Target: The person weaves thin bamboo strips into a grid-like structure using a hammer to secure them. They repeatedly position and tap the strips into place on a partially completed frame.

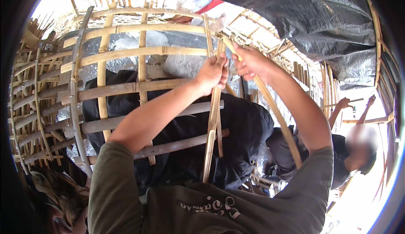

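Note:
In front of me, my left hand is closed around a long pale bamboo strip, which hangs down toward my lap. My right hand grips a second bamboo strip that slants down to the right. At the top, just above my hands, the two strips come close together; whether they are joined there I cannot tell. A lattice of crossed bamboo slats stretches to the left of my left hand, over my dark-trousered legs. One of its uprights stands right beside the left hand.
More woven bamboo lattice stands at the far left. A grey rock lies behind the slats. Black plastic sheeting hangs at the upper right. Another person sits close on the right, arms raised to a stick.

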The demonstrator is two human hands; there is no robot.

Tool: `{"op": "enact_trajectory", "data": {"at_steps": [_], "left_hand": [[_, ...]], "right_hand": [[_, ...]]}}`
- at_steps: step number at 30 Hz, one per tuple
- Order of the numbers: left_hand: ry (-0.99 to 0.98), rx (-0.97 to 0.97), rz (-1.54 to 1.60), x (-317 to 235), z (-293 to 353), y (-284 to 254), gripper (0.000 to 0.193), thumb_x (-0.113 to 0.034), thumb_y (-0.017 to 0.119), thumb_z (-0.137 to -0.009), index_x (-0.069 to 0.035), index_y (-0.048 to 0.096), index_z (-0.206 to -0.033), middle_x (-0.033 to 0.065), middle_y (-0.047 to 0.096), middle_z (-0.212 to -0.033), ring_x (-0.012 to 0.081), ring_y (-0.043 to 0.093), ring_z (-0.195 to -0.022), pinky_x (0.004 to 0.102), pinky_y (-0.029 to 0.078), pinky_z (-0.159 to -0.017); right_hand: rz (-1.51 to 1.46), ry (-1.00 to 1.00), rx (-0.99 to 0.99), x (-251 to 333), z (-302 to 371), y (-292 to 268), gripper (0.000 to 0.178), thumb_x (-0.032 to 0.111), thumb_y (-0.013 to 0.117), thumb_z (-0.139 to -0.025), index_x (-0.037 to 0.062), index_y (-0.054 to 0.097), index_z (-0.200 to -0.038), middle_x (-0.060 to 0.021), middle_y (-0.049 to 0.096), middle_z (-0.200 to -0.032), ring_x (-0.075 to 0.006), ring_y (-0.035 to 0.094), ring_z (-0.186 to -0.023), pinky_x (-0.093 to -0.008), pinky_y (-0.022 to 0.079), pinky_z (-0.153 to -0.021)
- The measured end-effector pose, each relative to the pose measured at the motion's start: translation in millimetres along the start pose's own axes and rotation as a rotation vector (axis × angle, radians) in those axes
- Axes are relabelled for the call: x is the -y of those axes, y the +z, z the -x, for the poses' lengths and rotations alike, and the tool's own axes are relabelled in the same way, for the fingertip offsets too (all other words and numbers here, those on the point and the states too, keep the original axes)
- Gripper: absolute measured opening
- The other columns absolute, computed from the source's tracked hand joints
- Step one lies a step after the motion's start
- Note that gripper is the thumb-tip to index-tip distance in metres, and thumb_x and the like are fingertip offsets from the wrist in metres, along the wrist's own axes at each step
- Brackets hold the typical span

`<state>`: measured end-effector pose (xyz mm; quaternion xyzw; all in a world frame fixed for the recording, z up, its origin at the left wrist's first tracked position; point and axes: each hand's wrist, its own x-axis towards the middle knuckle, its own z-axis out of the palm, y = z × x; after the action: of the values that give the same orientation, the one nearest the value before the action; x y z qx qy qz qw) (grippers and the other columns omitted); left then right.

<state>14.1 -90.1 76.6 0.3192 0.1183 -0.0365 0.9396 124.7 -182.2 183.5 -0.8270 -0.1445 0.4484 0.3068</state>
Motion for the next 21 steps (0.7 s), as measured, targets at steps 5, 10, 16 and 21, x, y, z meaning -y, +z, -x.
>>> {"op": "enact_trajectory", "data": {"at_steps": [5, 10, 16, 21], "left_hand": [[0.004, -0.037, 0.001, 2, -2, -8, 0.037, -0.046, 0.038, -0.104, -0.017, 0.041, -0.082, -0.0075, 0.029, -0.058, 0.0049, 0.022, -0.045, 0.0223, 0.021, -0.039], [0.033, -0.069, -0.002, -4, -3, -4, 0.036, -0.047, 0.039, -0.104, -0.017, 0.042, -0.083, -0.0074, 0.030, -0.060, 0.0045, 0.023, -0.047, 0.0215, 0.020, -0.039], [0.052, -0.039, -0.030, -8, 2, 3, 0.034, -0.045, 0.040, -0.104, -0.016, 0.042, -0.086, -0.0055, 0.033, -0.062, 0.0054, 0.026, -0.047, 0.0219, 0.022, -0.039], [0.065, -0.144, -0.103, -6, 1, 9, 0.033, -0.042, 0.038, -0.105, -0.015, 0.042, -0.086, -0.0052, 0.032, -0.061, 0.0058, 0.026, -0.046, 0.0231, 0.023, -0.038]], "right_hand": [[0.629, -0.367, -0.102, -15, 6, -17, 0.042, 0.042, 0.051, -0.100, 0.0030, 0.057, -0.084, -0.0031, 0.054, -0.059, -0.0083, 0.051, -0.050, -0.0283, 0.041, -0.043], [0.482, -0.200, 0.074, -33, 37, -19, 0.042, 0.045, 0.055, -0.097, 0.0029, 0.059, -0.096, -0.0041, 0.057, -0.065, -0.0100, 0.056, -0.055, -0.0289, 0.049, -0.048], [1.159, -0.401, -0.677, -53, 54, -2, 0.036, 0.039, 0.046, -0.100, 0.0049, 0.056, -0.104, -0.0246, 0.066, -0.078, -0.0429, 0.066, -0.070, -0.0508, 0.052, -0.057], [0.173, -0.414, -0.486, -81, 36, 22, 0.038, 0.043, 0.041, -0.102, 0.0111, 0.051, -0.085, -0.0046, 0.054, -0.063, -0.0211, 0.053, -0.050, -0.0352, 0.040, -0.042]]}}
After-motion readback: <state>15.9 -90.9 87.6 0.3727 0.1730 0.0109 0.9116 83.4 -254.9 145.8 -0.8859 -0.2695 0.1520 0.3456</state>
